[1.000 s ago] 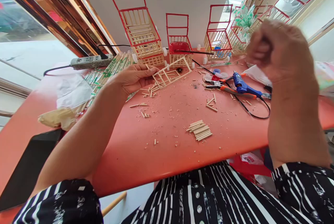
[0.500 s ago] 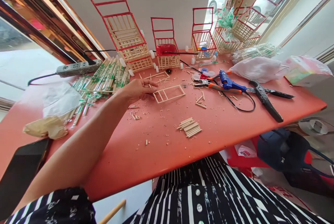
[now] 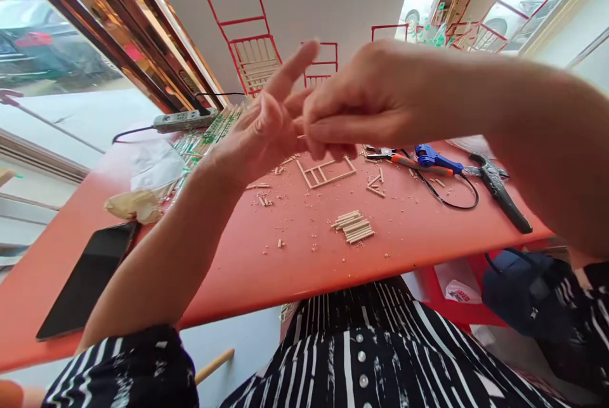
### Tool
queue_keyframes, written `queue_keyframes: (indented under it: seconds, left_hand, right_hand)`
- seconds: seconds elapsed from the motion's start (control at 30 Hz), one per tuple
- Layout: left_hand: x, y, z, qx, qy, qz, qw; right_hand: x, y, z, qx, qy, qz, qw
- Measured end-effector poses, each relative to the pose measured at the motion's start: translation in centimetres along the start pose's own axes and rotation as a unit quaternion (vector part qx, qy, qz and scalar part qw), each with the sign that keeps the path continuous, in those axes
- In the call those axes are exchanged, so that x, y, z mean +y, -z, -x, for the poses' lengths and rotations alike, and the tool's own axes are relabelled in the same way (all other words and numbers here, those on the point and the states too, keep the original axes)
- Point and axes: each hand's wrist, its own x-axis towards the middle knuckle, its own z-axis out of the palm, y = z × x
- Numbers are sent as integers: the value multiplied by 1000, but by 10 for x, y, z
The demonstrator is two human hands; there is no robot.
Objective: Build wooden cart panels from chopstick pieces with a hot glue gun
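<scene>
Both my hands are raised together above the red table point(image 3: 266, 268). My left hand point(image 3: 266, 132) is open, palm towards me, with its fingers spread and one finger pointing up. My right hand point(image 3: 366, 100) reaches in from the right and pinches at the fingers of my left hand; what it pinches is hidden. Below them a small ladder-like frame of wooden sticks point(image 3: 327, 172) lies flat on the table, with neither hand touching it. A pile of short cut sticks point(image 3: 354, 228) sits nearer to me.
A blue glue gun point(image 3: 431, 157), orange-handled pliers point(image 3: 406, 162) and black cutters point(image 3: 499, 191) lie at the right. Wrapped chopsticks point(image 3: 209, 135), a power strip point(image 3: 183, 120), crumpled paper point(image 3: 133, 205) and a phone point(image 3: 88, 278) are at the left. Red-framed stick carts point(image 3: 252, 59) stand at the back.
My left hand has let go of the stick frame, which now lies flat, and has risen. My right hand has come back into view and closed on my left hand's fingers.
</scene>
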Motion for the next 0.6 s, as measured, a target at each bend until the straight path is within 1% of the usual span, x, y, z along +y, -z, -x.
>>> queue_keyframes:
  seconds: [0.03,0.07,0.1,0.13,0.17,0.23,0.27,0.3,0.33,0.43,0.5,0.57,0.6]
  left_hand:
    - [11,-9,-3,-11,25,72,997]
    - [19,-16,-5,-7,79,121,989]
    - [25,-21,-6,18,95,155,983]
    - [29,-24,-6,59,112,169,978]
    - [31,-25,-5,103,139,172,970]
    - [31,-24,-1,194,190,160,949]
    - [30,-23,2,227,213,153,938]
    - [28,-23,6,250,226,149,930]
    - [26,-22,10,261,229,150,926]
    - [26,-22,24,264,197,178,927]
    - [35,-15,36,269,162,195,929]
    - [52,4,54,303,109,198,926]
    - [62,17,65,330,93,194,919]
  right_hand:
    - [-19,-49,28,-21,11,2,1000]
    - [-33,-83,45,-38,22,7,999]
    - [-43,-105,53,-47,34,20,998]
    - [-48,-116,52,-48,52,46,996]
    - [-51,-120,47,-52,85,95,990]
    - [-52,-120,31,-67,156,215,962]
    - [-51,-121,25,-78,180,259,946]
    - [-50,-124,22,-87,192,279,937]
    - [-48,-129,22,-92,191,270,939]
    - [-47,-145,32,-102,160,156,969]
    - [-47,-146,42,-126,137,43,982]
    - [-45,-138,50,-141,104,-60,983]
    - [-43,-131,55,-132,80,-87,984]
